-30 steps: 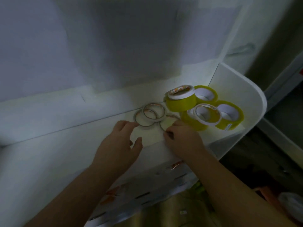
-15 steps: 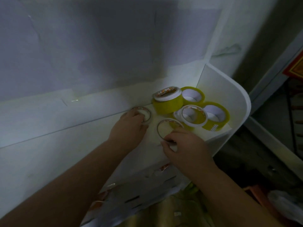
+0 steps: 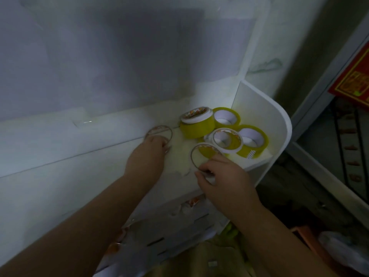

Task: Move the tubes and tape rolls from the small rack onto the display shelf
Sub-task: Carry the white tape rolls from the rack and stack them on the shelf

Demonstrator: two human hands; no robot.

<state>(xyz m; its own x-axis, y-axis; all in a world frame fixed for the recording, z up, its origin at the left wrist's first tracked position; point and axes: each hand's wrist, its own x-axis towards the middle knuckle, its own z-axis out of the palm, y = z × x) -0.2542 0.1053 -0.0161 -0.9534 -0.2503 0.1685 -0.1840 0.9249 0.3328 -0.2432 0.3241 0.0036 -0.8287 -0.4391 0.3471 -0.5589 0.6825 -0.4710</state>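
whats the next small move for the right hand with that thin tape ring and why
Probably let go: the right hand pinches the near rim of the thin clear tape ring, which seems to lie flat on the white display shelf beside the yellow tape rolls. The left hand rests on another thin ring.

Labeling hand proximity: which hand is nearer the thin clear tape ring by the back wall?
Left. The left hand has its fingers on the near edge of that thin clear tape ring. The right hand is off to the right, at another thin ring.
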